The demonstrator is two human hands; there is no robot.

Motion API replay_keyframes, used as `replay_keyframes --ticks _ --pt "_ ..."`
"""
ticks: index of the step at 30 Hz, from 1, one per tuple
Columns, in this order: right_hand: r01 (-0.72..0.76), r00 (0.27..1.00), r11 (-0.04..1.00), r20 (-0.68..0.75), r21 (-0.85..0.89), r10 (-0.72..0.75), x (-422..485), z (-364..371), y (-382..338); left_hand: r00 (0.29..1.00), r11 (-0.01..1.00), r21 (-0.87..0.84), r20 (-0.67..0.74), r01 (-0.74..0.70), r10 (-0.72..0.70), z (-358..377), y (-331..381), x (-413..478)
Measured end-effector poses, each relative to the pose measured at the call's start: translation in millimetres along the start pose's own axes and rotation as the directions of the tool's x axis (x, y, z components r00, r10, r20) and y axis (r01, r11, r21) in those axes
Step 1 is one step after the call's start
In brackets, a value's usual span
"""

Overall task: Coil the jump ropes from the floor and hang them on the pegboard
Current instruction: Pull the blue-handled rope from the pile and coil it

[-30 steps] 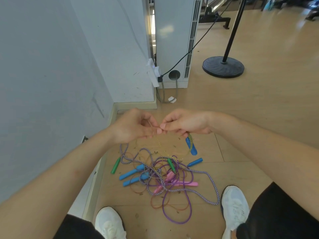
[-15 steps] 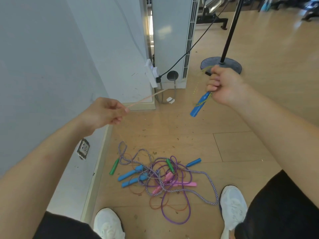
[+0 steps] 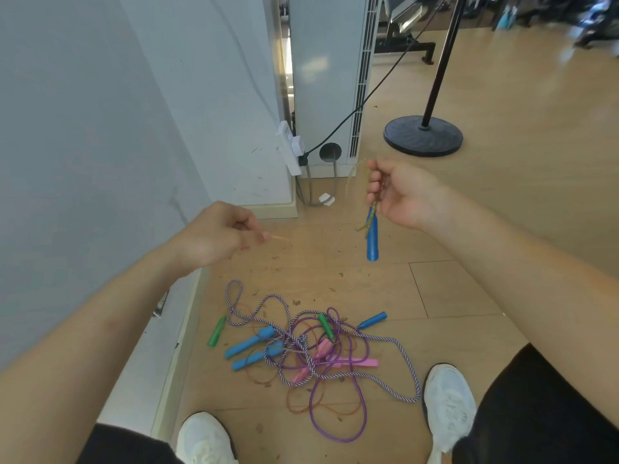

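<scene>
Right hand (image 3: 407, 195): the fingers (image 3: 374, 186) are curled tight round a thin yellow-green plastic cord (image 3: 364, 225). Its blue tapered plastic handle (image 3: 372, 239) hangs just below the fist, narrow end up and clear of the floor.

Left hand (image 3: 217, 237): the fingertips (image 3: 263, 235) are closed in a pinch on a short pale length of cord (image 3: 280, 237) that pokes out to the right. The run between the two hands is too blurred for me to trace, so I cannot tell whether this is the same cord. The hands are held well apart, the right one higher.

Below them, a tangle of jump ropes (image 3: 311, 360) lies on the light wooden floor (image 3: 469, 296). It contains a purple-and-white braided rope (image 3: 403, 358), a thin purple cord (image 3: 335, 437) and blue, green and pink handles. The tangle sits between two white trainers (image 3: 450, 406), near the skirting of the grey-white wall (image 3: 83, 145).

Beyond the hands stand a white upright cabinet (image 3: 321, 78), a white power strip (image 3: 288, 150) and a black round stand base (image 3: 422, 137).
</scene>
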State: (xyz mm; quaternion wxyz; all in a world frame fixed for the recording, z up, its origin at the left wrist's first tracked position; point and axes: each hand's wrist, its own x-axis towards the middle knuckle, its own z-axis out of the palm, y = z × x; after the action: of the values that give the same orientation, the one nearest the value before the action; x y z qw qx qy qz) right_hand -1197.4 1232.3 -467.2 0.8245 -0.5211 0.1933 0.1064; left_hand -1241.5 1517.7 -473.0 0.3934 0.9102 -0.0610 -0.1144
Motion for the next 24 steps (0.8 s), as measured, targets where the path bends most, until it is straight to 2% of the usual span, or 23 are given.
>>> replay_keyframes --ticks 4,7,11,14,20,24 --pt "-0.023 0.996 0.998 0.082 -0.056 0.027 -9 8 10 0.99 0.993 -0.089 0.108 -0.077 0.086 14 13 -6" --pt "-0.031 0.984 0.993 0.169 -0.113 0.05 -16 13 18 0.98 0.977 -0.176 0.136 -0.121 0.146 20 22 -12" --pt "0.021 0.92 0.959 0.381 -0.282 0.092 -26 18 30 0.982 0.961 -0.235 0.084 -0.144 0.167 24 30 -14" --pt "0.085 0.865 0.916 0.486 -0.391 0.128 -34 24 39 0.984 0.947 -0.285 0.056 -0.147 0.169 23 32 -15" --pt "0.132 0.836 0.907 0.536 -0.401 0.115 -39 27 51 0.979 0.92 -0.35 0.031 -0.179 0.202 22 28 -13" --pt "0.096 0.805 0.898 0.564 -0.43 0.184 -43 28 53 0.983 0.914 -0.361 -0.104 -0.182 0.155 24 25 -8"
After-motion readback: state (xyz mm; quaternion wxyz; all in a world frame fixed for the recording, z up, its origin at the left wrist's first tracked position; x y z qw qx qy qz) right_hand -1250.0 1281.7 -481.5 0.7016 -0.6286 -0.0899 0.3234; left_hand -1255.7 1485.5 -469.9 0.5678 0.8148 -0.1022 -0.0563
